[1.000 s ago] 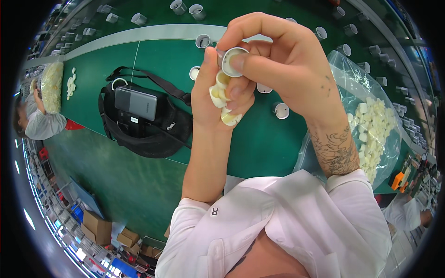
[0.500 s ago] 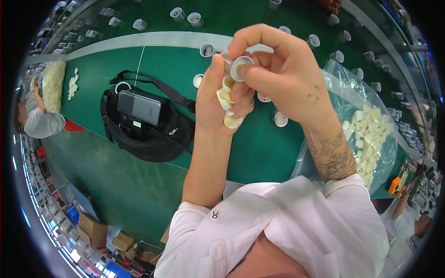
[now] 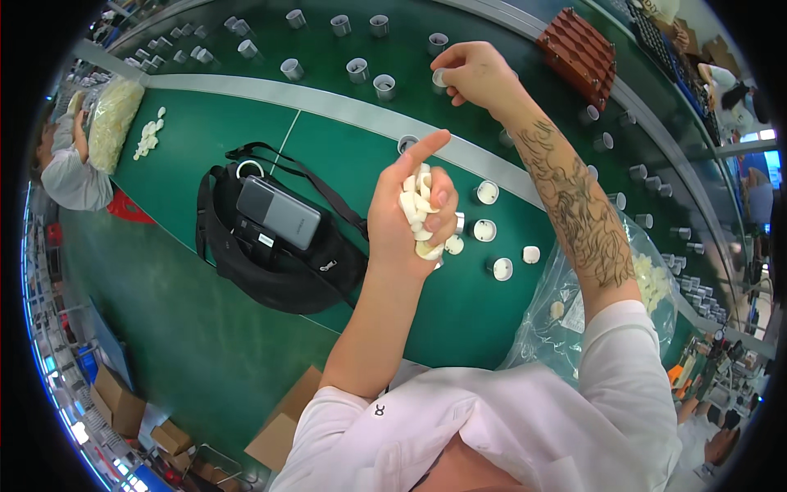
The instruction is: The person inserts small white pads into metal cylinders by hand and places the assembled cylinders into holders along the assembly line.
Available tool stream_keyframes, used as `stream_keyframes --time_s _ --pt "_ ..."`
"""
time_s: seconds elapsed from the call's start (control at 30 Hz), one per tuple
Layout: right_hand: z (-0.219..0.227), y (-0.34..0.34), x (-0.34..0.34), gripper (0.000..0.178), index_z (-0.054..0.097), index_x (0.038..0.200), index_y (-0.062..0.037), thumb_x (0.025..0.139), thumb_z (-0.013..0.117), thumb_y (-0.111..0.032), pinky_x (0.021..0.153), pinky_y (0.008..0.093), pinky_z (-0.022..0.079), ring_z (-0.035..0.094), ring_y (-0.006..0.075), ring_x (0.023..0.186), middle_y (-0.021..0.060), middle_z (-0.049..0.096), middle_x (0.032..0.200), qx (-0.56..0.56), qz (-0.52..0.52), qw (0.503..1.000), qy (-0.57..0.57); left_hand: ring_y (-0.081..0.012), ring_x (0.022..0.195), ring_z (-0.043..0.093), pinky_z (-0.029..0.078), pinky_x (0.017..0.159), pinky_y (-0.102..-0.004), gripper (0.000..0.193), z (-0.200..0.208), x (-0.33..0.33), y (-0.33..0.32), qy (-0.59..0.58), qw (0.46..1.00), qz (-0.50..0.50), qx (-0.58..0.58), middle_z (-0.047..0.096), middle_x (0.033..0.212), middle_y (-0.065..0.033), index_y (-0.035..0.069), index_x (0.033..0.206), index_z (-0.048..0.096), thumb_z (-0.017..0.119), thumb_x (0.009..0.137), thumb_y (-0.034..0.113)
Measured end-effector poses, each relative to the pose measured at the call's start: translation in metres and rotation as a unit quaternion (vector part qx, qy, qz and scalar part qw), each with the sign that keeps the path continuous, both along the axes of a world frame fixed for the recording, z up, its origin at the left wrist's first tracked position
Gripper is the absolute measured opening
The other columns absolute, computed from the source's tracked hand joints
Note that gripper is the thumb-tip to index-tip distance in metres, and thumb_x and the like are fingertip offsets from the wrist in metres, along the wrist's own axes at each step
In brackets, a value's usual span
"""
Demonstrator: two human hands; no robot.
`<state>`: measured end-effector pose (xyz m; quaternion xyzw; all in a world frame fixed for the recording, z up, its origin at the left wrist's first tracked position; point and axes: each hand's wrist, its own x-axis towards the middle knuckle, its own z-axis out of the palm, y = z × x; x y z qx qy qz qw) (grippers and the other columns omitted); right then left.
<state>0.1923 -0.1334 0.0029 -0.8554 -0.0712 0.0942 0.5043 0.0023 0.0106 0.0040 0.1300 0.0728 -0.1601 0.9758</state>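
My left hand (image 3: 402, 217) is curled round a bunch of small cream plastic caps (image 3: 420, 205), its index finger pointing up and away. Stretched out over the green belt, my right hand (image 3: 479, 75) pinches a small grey cup (image 3: 438, 81) with a pale top; its lower part is partly hidden by the fingers. On the green tabletop, just right of my left hand, stand several small cups with cream caps inside, among them one cup (image 3: 484, 230). A loose cream cap (image 3: 531, 255) lies farther right.
A black bag (image 3: 279, 262) with a grey phone-like device (image 3: 279, 213) lies on the left. Under my right forearm is a clear plastic bag (image 3: 545, 316) of cream caps. Several grey cups (image 3: 357, 70) stand on the belt, beyond a pale rail (image 3: 344, 111). A reddish-brown ridged block (image 3: 578, 56) sits far right.
My right hand has moved away from my left, carrying the cup outward over the belt. The left hand still holds its caps. The whole view has shifted.
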Motion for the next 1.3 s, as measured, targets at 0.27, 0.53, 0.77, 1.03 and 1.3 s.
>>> stream_keyframes --time_s 0.27,0.53,0.77,1.03,1.3 --pt "0.025 -0.007 -0.021 0.031 0.072 0.118 0.0000 0.091 0.069 -0.016 0.065 0.0254 0.053 0.062 0.0105 0.071 0.0076 0.072 0.102 -0.112 0.106 0.970 -0.190 -0.0140 0.045 0.044 0.033 0.034 -0.0257 0.066 0.010 -0.004 0.010 -0.084 0.993 0.071 0.053 0.056 0.069 -0.0117 0.007 0.159 0.028 0.039 0.095 0.017" --pt "0.088 -0.009 -0.124 0.018 0.073 0.109 0.0029 0.093 0.070 -0.004 0.066 0.0238 0.049 0.063 0.0089 0.076 0.0038 0.065 0.096 0.016 0.255 0.965 0.050 -0.0093 0.061 0.059 0.048 0.053 -0.0220 0.080 0.020 -0.011 -0.004 -0.162 0.913 0.151 0.342 0.063 0.079 -0.0088 0.011 0.161 0.015 0.048 0.089 -0.002" --pt "0.097 -0.017 -0.140 0.010 0.071 0.101 0.0034 0.094 0.067 -0.003 0.066 0.0235 0.050 0.062 0.0072 0.077 0.0013 0.064 0.093 -0.008 0.231 0.973 0.009 -0.0090 0.068 0.061 0.050 0.062 -0.0219 0.075 0.021 -0.014 -0.005 -0.159 0.910 0.103 0.370 0.066 0.089 -0.0088 0.010 0.160 0.017 0.053 0.094 -0.001" --pt "0.112 -0.021 -0.143 0.013 0.067 0.096 -0.0008 0.085 0.073 -0.002 0.060 0.0212 0.044 0.052 0.0044 0.069 -0.0012 0.066 0.099 -0.094 0.290 0.949 -0.085 -0.0305 0.073 0.070 0.055 0.066 -0.0386 0.085 0.015 -0.017 -0.006 -0.244 0.736 0.155 0.613 0.069 0.103 -0.0170 0.013 0.156 0.029 0.068 0.081 0.002" --pt "0.116 -0.009 -0.151 0.027 0.068 0.107 -0.0018 0.080 0.069 0.005 0.066 0.0211 0.045 0.050 0.0060 0.075 0.0005 0.062 0.104 -0.042 0.232 0.972 -0.026 -0.0199 0.097 0.070 0.057 0.080 -0.0311 0.083 0.011 -0.015 -0.010 -0.261 0.749 0.201 0.575 0.069 0.113 -0.0202 0.007 0.154 0.028 0.068 0.082 -0.007"
